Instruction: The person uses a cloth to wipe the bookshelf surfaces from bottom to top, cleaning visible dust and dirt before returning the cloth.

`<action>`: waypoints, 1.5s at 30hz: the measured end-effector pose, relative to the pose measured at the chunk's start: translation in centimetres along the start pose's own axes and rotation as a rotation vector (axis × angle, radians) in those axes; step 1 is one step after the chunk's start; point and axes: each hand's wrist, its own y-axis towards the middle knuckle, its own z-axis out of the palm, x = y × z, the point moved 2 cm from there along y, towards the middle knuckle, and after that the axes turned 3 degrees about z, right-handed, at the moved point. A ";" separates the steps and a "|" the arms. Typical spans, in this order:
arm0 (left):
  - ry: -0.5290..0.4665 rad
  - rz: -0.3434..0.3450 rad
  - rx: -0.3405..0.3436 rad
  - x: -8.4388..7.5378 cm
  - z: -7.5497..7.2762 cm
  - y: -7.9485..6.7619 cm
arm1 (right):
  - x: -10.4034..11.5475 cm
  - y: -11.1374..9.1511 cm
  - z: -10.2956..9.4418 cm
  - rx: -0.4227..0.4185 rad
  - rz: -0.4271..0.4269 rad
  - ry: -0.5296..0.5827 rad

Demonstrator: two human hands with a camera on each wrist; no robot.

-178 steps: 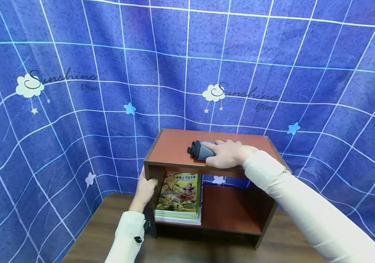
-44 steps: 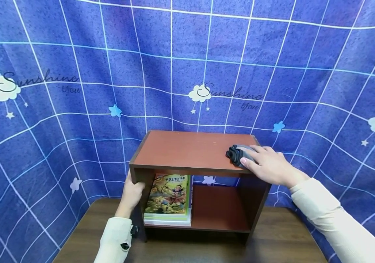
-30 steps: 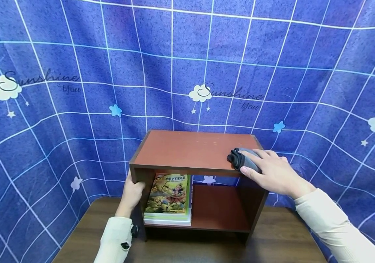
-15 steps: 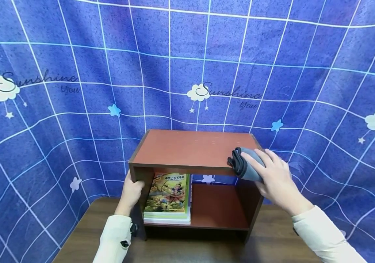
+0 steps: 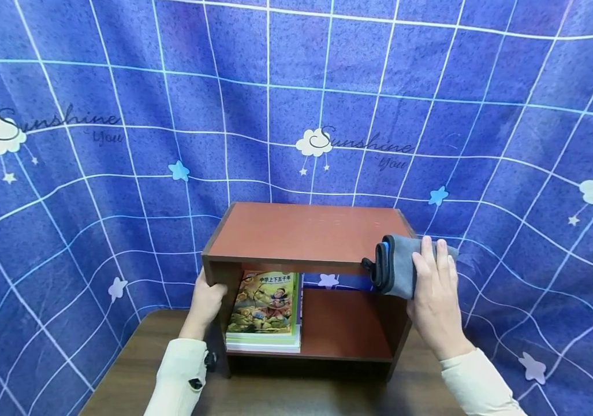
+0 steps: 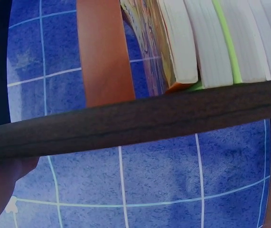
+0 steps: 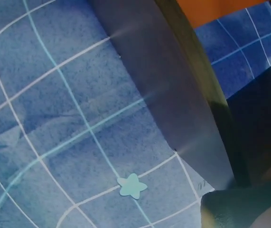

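A small two-tier shelf with a reddish-brown top and dark edges stands on the wooden table. My left hand grips its left side panel near the top, thumb at the front edge; part of that hand shows low in the left wrist view. At the shelf's right front corner, my right hand holds a folded grey cloth with black edging, fingers lying over it and thumb hidden. The cloth overlaps the top's right end. In the right wrist view, a dark piece of the cloth shows at the bottom right.
Several books stand in the left part of the shelf, a colourful cover facing forward. The wooden table spreads around the shelf's base. A blue curtain with white lines, clouds and stars hangs close behind.
The right hand has taken the cloth from the middle of the shelf top to its right end, then forward to the corner, turning fingers upward. The left hand keeps its grip.
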 end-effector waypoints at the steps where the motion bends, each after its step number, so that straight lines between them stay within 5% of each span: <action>1: -0.009 -0.005 0.001 0.0 0.0 0.0 | 0.0 0.0 0.1 -0.008 0.003 -0.006; 11: -0.035 -0.012 0.002 -0.2 0.1 -0.2 | 0.3 -0.5 0.4 -0.073 0.002 0.009; 21: -0.030 -0.015 0.017 -0.3 -0.2 0.2 | 0.5 -1.5 0.0 -0.035 -0.006 0.029; 25: -0.035 -0.016 0.022 -0.2 -0.3 0.2 | 1.2 0.7 -1.0 -0.101 0.008 0.020; 29: -0.033 -0.012 0.023 0.0 -0.2 -0.1 | 3.5 5.3 -1.4 -0.120 0.036 0.016; 33: -0.003 0.005 0.008 1.2 -0.5 -0.6 | 6.8 11.6 1.2 0.069 0.001 0.052; 40: 0.038 -0.009 -0.011 4.1 0.0 -2.9 | 12.5 21.9 8.8 0.699 0.004 0.034; 42: 0.029 -0.004 -0.006 4.0 0.1 -3.0 | 13.6 24.1 11.4 0.802 0.005 0.002; 45: 0.022 -0.006 0.002 3.8 0.0 -2.7 | 15.0 26.5 15.7 0.822 0.032 -0.062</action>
